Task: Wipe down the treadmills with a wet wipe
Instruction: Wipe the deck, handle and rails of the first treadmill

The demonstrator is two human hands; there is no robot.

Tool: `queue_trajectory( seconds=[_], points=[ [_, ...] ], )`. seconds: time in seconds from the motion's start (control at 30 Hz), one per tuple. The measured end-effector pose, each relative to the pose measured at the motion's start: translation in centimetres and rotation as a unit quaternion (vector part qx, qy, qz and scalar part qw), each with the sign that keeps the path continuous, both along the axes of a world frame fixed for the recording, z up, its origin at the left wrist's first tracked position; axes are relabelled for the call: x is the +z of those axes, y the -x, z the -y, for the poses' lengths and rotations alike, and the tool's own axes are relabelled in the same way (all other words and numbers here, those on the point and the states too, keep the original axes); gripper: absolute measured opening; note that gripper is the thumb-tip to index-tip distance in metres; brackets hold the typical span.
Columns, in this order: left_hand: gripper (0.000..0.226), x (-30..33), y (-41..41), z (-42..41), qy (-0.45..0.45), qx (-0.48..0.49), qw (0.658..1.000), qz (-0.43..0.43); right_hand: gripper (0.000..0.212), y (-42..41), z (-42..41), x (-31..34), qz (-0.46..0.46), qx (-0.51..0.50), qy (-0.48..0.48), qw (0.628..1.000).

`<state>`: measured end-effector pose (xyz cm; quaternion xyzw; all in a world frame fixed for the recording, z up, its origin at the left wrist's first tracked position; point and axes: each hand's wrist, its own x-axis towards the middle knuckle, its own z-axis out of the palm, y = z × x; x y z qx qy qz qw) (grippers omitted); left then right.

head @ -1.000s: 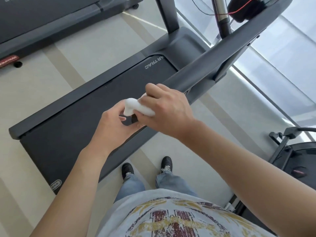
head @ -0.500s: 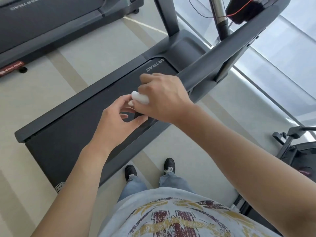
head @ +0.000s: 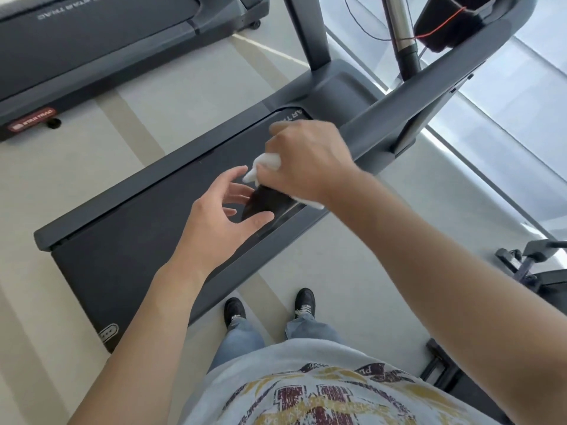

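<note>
One crumpled white wet wipe on handrail

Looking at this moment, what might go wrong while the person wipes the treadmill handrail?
1. The wipe is bunched under the right hand, with a tail hanging free near the wrist, so it may slip out or clean only a narrow strip of the handrail.
2. The left hand is open near the rail end and holds nothing, so a fast stroke might bump it.
3. A red wire hangs by the rail's far end, and a long stroke may snag it.
</note>
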<state>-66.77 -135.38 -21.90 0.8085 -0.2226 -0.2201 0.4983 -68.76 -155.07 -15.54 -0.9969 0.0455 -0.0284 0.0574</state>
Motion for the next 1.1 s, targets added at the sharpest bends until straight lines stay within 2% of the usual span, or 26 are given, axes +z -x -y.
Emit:
queue_trajectory(
  seconds=[0.1,0.17,0.27,0.4,0.47,0.67,0.87,0.93,1.0,1.1],
  points=[
    [0.073,-0.1,-0.2,0.0,0.002,-0.004,1.000,-0.009,0.034,0.4,-2.6,-1.3,0.034,0.056,0.012,0.998],
    [0.069,0.0,-0.2,0.0,0.000,-0.006,1.000,-0.009,0.039,0.9,-1.9,-1.5,0.070,0.066,-0.003,0.995],
    [0.064,0.3,0.1,0.3,-0.011,-0.008,1.000,0.005,0.047,1.5,2.0,-1.0,0.084,0.015,-0.043,0.995],
    [0.049,0.7,0.7,0.9,-0.030,-0.020,0.999,0.034,0.043,1.6,8.1,-0.3,0.082,-0.117,-0.046,0.989],
    [0.045,0.9,0.8,1.1,-0.031,-0.018,0.999,0.037,0.041,1.9,7.9,-0.6,0.095,-0.130,-0.045,0.986],
    [0.034,1.5,1.0,1.9,-0.039,0.001,0.999,0.011,0.034,4.0,-1.2,-3.4,0.245,-0.027,-0.077,0.966],
    [0.033,2.3,1.9,2.3,-0.045,0.011,0.999,0.005,0.028,4.7,0.1,-4.3,0.253,0.046,-0.092,0.962],
    [0.043,2.5,2.2,2.7,-0.052,0.004,0.998,0.030,0.029,4.8,2.3,-4.2,0.264,0.017,-0.099,0.959],
    [0.051,3.0,2.2,3.0,-0.060,0.000,0.997,0.054,0.030,4.8,5.1,-4.5,0.296,-0.057,-0.099,0.948],
    [0.045,3.5,2.4,4.2,-0.077,0.005,0.994,0.076,0.030,5.6,8.4,-5.1,0.320,-0.170,-0.145,0.921]
  ],
)
